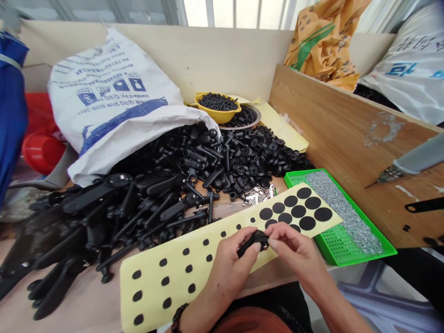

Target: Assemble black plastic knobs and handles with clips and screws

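My left hand [231,259] and my right hand [294,249] meet low in the middle of the head view. Both pinch one small black plastic part [255,240] between their fingertips. They hover over a long pale-yellow backing sheet [194,268] that carries small black dots on its near end and several large black round stickers [298,208] on its far end. Right behind the sheet lies a big heap of black plastic arms and round pieces [180,185].
A white printed sack [114,106] spills onto the heap. A yellow bowl [217,102] of small black bits stands behind. A green tray [347,240] of silvery screws lies right, under a slanted wooden board [347,138]. A powered screwdriver tip [388,175] pokes in from the right.
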Demonstrator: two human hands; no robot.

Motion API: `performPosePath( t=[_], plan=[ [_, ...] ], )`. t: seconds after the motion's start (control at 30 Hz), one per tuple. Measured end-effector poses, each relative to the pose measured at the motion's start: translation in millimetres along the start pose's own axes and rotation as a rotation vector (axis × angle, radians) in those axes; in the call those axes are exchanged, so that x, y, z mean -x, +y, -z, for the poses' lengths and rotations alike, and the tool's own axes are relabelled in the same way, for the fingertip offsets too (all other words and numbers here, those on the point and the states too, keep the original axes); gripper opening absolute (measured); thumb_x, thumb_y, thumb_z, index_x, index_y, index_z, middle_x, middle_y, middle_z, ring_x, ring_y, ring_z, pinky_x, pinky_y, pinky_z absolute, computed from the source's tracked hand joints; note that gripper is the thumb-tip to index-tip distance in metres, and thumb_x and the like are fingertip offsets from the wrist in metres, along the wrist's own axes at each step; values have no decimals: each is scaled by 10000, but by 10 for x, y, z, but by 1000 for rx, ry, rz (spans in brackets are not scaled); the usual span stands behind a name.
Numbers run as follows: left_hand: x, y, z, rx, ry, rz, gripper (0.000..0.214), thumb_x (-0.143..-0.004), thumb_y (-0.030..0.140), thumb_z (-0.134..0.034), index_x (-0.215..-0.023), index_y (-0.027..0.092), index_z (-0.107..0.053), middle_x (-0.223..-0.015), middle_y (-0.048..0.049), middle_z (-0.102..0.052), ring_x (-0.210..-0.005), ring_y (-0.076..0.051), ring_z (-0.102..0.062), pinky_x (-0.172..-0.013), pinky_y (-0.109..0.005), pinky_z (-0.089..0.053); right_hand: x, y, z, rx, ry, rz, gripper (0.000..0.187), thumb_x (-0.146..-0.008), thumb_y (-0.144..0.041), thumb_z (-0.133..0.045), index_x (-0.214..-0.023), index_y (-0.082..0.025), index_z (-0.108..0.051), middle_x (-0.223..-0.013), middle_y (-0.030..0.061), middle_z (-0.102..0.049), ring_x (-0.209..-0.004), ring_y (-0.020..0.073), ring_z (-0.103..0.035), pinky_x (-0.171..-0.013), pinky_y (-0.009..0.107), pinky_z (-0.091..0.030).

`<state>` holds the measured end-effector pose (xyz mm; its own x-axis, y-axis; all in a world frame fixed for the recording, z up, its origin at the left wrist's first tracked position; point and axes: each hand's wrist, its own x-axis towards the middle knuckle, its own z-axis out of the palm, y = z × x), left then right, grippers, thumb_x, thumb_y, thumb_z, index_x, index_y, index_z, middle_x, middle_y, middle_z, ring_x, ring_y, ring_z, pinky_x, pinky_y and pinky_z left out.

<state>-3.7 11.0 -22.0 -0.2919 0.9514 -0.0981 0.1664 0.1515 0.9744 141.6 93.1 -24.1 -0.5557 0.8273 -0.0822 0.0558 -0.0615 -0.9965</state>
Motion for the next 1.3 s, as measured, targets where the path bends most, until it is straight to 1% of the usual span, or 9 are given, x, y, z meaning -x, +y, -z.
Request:
performPosePath(
  t=[0.1, 0.2, 0.37, 0.53, 0.67, 0.97, 1.1, 1.2, 1.3],
  plan=[
    [31, -33, -14, -2, 28, 14, 342, -840, 311, -551, -1138, 170, -641, -979, -67, -692, -867, -215, -605, -797, -299, -461, -8, -5, -17, 11, -18, 23, 193, -772, -375, -647, -711, -200, -591, -855, 41, -595, -774, 175, -553, -643, 245, -450],
    [6, -54, -19, 70, -27, 76, 313, -846, 357, -549, -1079, 182, -663, -824, -33, -669, -744, -178, -579, -677, -264, -472, -21, -14, -33, 37, -47, 37, 196, -762, -366, -647, -689, -197, -579, -817, 37, -582, -747, 171, -549, -625, 247, -446],
    [-46, -25, -41, 200, -60, 130, 229, -789, 319, -598, -932, 148, -650, -552, 48, -456, -549, -112, -455, -555, -223, -451, -4, -28, -46, 15, -91, 27, 182, -777, -349, -637, -692, -199, -579, -826, 35, -576, -757, 169, -555, -617, 240, -440],
    [-25, 76, -59, 333, 26, 170, 209, -734, 288, -633, -891, 150, -621, -704, -12, -612, -648, -133, -546, -619, -237, -475, 57, 9, -36, -70, -23, 16, 163, -801, -363, -641, -751, -208, -625, -898, 39, -623, -837, 181, -578, -725, 254, -461],
    [-11, 145, -56, 425, 55, 214, 255, -702, 292, -666, -903, 146, -609, -641, 11, -595, -585, -116, -538, -589, -226, -473, 93, 12, -50, -130, -4, -24, 169, -863, -378, -581, -956, -241, -617, -944, 31, -650, -870, 174, -596, -795, 266, -465],
    [203, 137, -71, 509, 105, 212, 290, -732, 388, -696, -909, 171, -620, -717, -6, -614, -674, -129, -534, -621, -214, -452, 185, 35, -340, 181, -98, 285, 187, -970, -287, -365, -979, -271, -551, -812, -1, -564, -716, 142, -556, -645, 235, -446],
    [533, 75, 169, 391, 131, 265, 303, -740, 444, -684, -882, 185, -619, -700, 5, -605, -648, -119, -522, -597, -194, -432, 267, -27, -515, 229, -292, 369, 185, -971, -251, -347, -1029, -261, -522, -845, 4, -569, -724, 136, -550, -655, 232, -455],
    [870, -50, 546, 188, 6, 368, 326, -762, 494, -615, -867, 188, -644, -658, 6, -597, -594, -128, -513, -528, -197, -417, 231, -98, -500, 351, -522, 382, 158, -949, -240, -396, -1032, -244, -530, -882, 14, -602, -757, 136, -573, -676, 223, -472],
    [1216, -185, 967, -180, -34, 498, 292, -790, 462, -549, -890, 212, -664, -631, 15, -612, -576, -145, -542, -520, -206, -418, 177, -68, -210, 565, -356, 395, 174, -943, -255, -381, -998, -224, -543, -893, 37, -623, -800, 157, -601, -709, 244, -480]
  ],
)
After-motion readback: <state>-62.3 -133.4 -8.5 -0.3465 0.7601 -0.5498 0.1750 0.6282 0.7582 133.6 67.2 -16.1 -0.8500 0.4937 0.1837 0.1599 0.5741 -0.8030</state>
